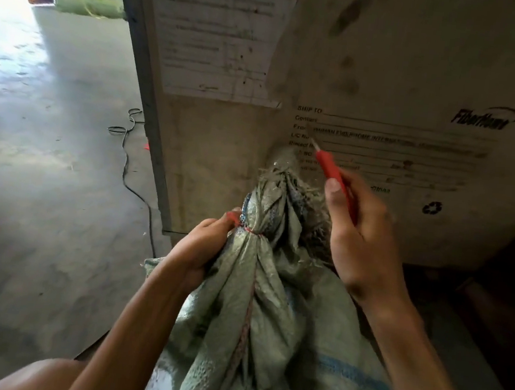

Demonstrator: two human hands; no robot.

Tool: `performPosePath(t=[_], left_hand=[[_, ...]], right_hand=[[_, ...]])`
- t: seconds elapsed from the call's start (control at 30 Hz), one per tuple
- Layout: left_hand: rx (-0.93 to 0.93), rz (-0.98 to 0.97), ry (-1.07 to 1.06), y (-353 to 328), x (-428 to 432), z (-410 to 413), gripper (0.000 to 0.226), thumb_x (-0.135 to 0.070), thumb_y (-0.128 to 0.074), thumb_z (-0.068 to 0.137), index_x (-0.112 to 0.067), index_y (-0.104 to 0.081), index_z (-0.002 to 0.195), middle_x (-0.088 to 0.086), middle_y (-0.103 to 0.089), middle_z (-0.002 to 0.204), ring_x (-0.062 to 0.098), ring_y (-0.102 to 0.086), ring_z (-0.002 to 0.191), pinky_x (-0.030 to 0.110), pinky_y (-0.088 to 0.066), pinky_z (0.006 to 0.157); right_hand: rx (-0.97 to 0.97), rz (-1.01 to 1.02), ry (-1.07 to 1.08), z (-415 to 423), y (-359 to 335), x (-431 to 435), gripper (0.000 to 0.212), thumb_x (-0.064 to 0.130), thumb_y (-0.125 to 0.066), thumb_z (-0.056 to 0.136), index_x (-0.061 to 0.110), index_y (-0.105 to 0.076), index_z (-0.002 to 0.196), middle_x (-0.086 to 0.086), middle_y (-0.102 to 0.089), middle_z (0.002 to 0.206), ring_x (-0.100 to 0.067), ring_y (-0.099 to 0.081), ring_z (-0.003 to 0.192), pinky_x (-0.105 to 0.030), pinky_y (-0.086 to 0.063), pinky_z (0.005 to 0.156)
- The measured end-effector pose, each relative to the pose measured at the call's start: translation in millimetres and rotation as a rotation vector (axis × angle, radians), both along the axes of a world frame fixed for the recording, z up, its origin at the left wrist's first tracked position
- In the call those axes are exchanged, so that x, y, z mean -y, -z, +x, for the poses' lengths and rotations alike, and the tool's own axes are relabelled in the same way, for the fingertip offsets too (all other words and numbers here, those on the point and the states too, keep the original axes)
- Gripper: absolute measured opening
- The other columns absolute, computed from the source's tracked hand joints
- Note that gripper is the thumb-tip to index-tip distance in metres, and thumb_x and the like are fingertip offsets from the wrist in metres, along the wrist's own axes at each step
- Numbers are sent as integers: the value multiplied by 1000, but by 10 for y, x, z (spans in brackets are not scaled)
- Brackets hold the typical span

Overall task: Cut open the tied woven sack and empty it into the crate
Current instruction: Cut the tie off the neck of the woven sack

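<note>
Now we were on the cutting step: left hand (pixel 204 246) pinched the sack (pixel 257 306) neck at its red tie (pixel 246 229), right hand (pixel 363 234) gripped the red cutter (pixel 335 180) (blade raised, centre frame); next, blade to tie.

Left hand (pixel 203 246) grip clenched; right hand (pixel 363 234) grip closed, raised.

The single head-worn view looks forward and steeply down from close above the woven sack (pixel 259 290), which fills the lower centre, with the printed cardboard box (pixel 389 81) just behind the sack and the concrete floor (pixel 45 172) to its left.
</note>
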State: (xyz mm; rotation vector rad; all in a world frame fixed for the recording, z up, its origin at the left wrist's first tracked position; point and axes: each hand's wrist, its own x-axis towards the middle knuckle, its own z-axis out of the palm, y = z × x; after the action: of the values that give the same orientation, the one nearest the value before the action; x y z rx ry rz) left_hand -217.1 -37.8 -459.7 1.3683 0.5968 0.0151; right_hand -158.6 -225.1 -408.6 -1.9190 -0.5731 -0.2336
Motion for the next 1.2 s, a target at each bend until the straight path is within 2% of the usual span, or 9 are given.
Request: performPosePath(t=[0.1, 0.17, 0.27, 0.33, 0.53, 0.63, 0.73, 0.93, 1.2], left_hand=[[30, -174, 39, -62, -78, -10, 86, -70, -33, 95, 3, -76, 82, 14, -70, 71, 18, -65, 56, 21, -54, 56], [50, -279, 119, -93, -108, 1, 109, -83, -33, 84, 16, -67, 112, 21, -65, 90, 25, -62, 66, 29, -51, 64], [108, -348, 151, -140, -50, -16, 75, -62, -56, 86, 6, -71, 114, 22, -73, 91, 25, -68, 64, 27, -58, 61], [125, -355, 107, -160, -12, 0, 51, -42, -70, 84, -3, -74, 116, 25, -73, 113, 28, -70, 78, 32, -60, 75], [229, -461, -65, -222, -36, 12, 56, -35, -75, 79, 2, -70, 121, 22, -69, 110, 29, -69, 79, 37, -60, 75], [349, -361, -225, -281, -25, -8, 38, -36, -81, 68, -6, -80, 92, 20, -72, 92, 28, -68, 68, 38, -57, 72], [461, -192, -413, -389, 64, -88, 21, -28, -77, 80, -9, -80, 71, 17, -71, 70, 26, -64, 55, 36, -56, 65], [598, 70, -577, -478, 124, -155, 24, -27, -73, 89, -11, -80, 72, 39, -67, 83, 34, -61, 69, 45, -50, 68], [724, 227, -648, -429, 165, -127, 52, -30, -69, 92, 19, -60, 80, 46, -53, 77, 50, -51, 61, 62, -50, 64]], right_hand=[[29, -109, -36, -145, 30, 5, 26, 48, -47, 100, 37, -64, 116, 9, -61, 75, -5, -57, 63, -23, -45, 58], [20, -140, -43, -202, 73, -6, 28, 49, -48, 99, 36, -65, 117, 8, -64, 77, -7, -60, 68, -28, -47, 61], [-6, -139, -54, -268, 121, 2, 28, 50, -47, 99, 36, -65, 115, 9, -66, 80, -6, -61, 73, -30, -50, 66], [-4, -144, -59, -318, 140, 15, 28, 53, -45, 98, 38, -63, 114, 12, -65, 83, -4, -62, 74, -30, -51, 67], [44, -250, -86, -469, 113, 112, 24, 58, -47, 94, 39, -57, 105, 17, -63, 83, 0, -60, 76, -21, -44, 63], [86, -295, -102, -533, 78, 152, 29, 61, -46, 92, 41, -57, 110, 22, -63, 92, 4, -61, 86, -20, -47, 67], [165, -302, -116, -594, 26, 159, 35, 60, -45, 94, 43, -57, 122, 28, -64, 103, 8, -61, 95, -16, -48, 72], [288, -263, -130, -698, -74, 97, 41, 53, -51, 91, 44, -58, 130, 26, -67, 109, 4, -67, 92, -23, -58, 71], [340, -333, -64, -742, -97, 47, 43, 57, -49, 88, 47, -58, 129, 21, -69, 96, 1, -66, 77, -26, -58, 61]])
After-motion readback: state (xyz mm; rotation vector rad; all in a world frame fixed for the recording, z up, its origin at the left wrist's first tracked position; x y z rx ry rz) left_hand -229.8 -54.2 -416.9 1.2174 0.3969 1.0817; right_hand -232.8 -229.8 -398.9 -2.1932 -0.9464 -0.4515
